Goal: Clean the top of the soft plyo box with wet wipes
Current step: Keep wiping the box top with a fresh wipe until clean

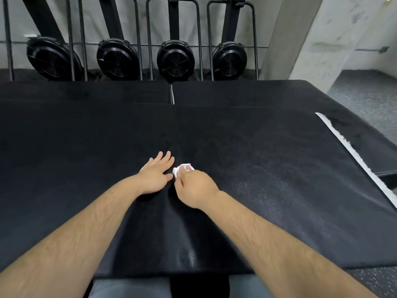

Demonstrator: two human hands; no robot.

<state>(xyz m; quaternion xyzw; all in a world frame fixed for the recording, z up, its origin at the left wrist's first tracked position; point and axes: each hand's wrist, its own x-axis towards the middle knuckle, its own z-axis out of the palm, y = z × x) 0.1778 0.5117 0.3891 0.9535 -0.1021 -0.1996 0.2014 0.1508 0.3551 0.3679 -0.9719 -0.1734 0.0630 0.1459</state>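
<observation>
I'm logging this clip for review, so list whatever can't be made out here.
Wet wipe: head view, mostly covered by the right hand; its soiling is unreadable.
Plyo box top: head view, cut off by the left edge of the frame.
Black fan machines behind: head view, upper parts cut off by the top edge.

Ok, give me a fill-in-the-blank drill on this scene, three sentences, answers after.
1. The right hand grips a bunched ____ wipe.
2. The left hand rests flat on the plyo box and holds ____.
3. Behind the box stand ____ round black fan housings.
Missing words: white; nothing; four.
</observation>
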